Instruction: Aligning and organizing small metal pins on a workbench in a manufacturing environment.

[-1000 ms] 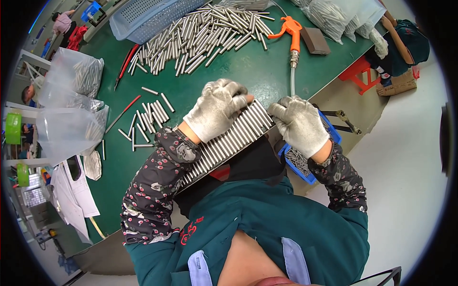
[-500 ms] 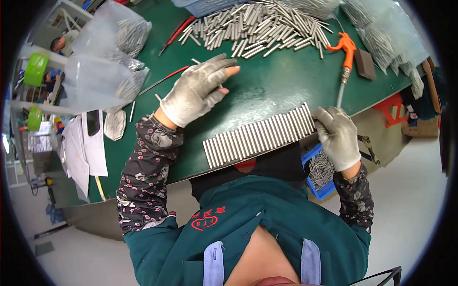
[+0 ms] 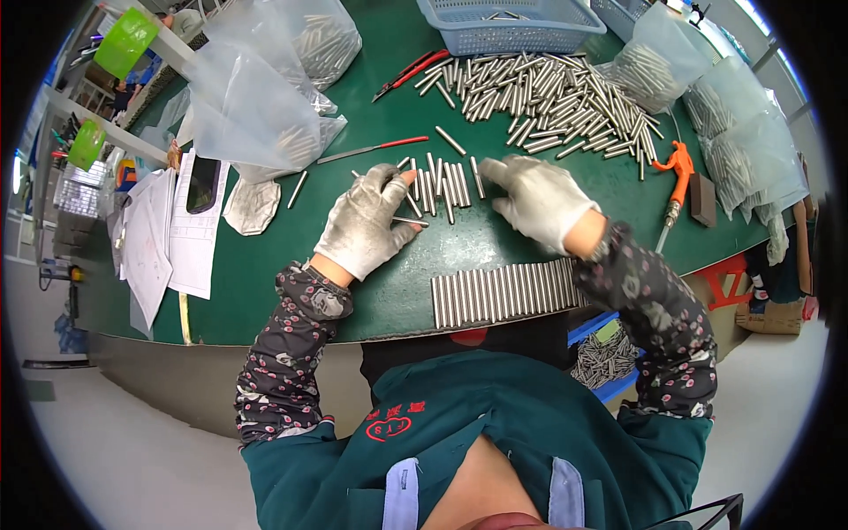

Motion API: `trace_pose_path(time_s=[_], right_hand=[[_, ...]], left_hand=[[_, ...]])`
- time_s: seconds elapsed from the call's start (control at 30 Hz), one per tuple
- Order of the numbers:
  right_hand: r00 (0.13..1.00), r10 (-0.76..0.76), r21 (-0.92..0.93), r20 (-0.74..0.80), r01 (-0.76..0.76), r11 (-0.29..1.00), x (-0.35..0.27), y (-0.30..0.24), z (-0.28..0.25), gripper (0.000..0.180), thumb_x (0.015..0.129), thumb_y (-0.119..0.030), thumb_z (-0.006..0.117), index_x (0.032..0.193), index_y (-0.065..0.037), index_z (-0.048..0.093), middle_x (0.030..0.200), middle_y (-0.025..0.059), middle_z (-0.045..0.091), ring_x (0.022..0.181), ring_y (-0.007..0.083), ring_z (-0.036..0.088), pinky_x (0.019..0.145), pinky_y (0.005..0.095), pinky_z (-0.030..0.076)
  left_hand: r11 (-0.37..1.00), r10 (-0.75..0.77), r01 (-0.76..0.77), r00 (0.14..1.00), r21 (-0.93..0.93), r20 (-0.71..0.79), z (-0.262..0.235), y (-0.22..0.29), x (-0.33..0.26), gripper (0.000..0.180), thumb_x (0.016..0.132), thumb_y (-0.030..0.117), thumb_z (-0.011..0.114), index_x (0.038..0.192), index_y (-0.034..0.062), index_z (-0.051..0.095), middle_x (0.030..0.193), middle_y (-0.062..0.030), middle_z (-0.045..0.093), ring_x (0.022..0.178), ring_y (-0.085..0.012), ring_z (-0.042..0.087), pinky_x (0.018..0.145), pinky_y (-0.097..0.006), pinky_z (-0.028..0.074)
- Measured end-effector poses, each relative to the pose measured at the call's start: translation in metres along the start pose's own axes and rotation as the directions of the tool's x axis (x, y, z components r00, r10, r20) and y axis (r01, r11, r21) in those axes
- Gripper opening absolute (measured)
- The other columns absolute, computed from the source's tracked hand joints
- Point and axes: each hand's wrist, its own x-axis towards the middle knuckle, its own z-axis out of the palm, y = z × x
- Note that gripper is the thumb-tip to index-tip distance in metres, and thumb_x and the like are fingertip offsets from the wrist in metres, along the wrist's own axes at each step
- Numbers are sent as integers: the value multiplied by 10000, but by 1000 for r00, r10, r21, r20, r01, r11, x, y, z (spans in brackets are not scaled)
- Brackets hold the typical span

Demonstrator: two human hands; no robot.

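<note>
Two white-gloved hands, with bare thumb and finger tips on the left one, face each other over a small loose group of steel pins (image 3: 451, 185). My left hand (image 3: 362, 221) is at the group's left side, thumb and fingers apart, with one pin lying by its thumb tip. On the other side, my right hand (image 3: 543, 201) has its fingers bent and the thumb apart. Its fingertips are beside the group's outermost upright pin (image 3: 477, 177); whether they touch it I cannot tell. Nearer the table's front edge, many pins stand side by side in a neat row (image 3: 503, 294), its right end under my right forearm.
A big pin heap (image 3: 548, 97) lies beyond, before a blue basket (image 3: 512, 35). Bags of pins (image 3: 291, 97) stand left and right. Red-handled pliers (image 3: 411, 72), a thin red-handled tool (image 3: 375, 148), an orange air gun (image 3: 678, 168), papers and a phone (image 3: 203, 185) are around.
My right hand has left the row's right end and moved up and left to face my left hand. A small pin group now shows between them. The whole view has shifted.
</note>
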Motion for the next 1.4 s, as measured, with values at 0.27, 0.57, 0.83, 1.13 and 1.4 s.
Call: trace_pose_path(time_s=[0.27,0.57,0.83,1.13,1.4], right_hand=[[990,-76,-115,121,90,989,40,5,9,452,758,-167,672,1191,-95,565,1035,135,601,962,315,606,830,388,487],[965,-260,85,34,256,963,39,33,17,196,771,-82,637,966,-78,660,929,108,647,901,295,620,790,371,498],[814,-576,-370,79,560,741,48,21,12,271,803,-117,528,1053,-163,622,856,76,591,818,246,618,683,362,499],[792,-604,-436,92,578,690,51,14,9,237,796,-141,540,1005,-159,649,929,69,597,868,229,620,705,353,499],[998,-38,-356,42,50,933,40,8,10,230,742,-169,562,921,-33,614,817,167,646,797,332,638,721,420,497]], left_hand=[[950,233,-239,971,202,52,7,17,8,666,722,439,703,1308,179,524,1343,-104,451,1153,-332,459,915,-494,378],[984,135,-135,991,112,7,6,5,2,689,690,383,737,1266,66,532,1280,-118,488,1143,-329,471,951,-468,370],[992,108,-106,994,67,-28,10,7,8,658,663,336,768,1242,109,554,1241,-109,500,1140,-331,472,960,-476,369],[986,157,-154,987,67,-41,10,4,8,643,628,318,796,1202,125,577,1212,-111,499,1133,-320,472,945,-468,378],[998,61,-59,995,22,-85,10,9,12,571,599,300,816,1096,107,611,1175,-95,510,1113,-308,483,921,-466,401]])
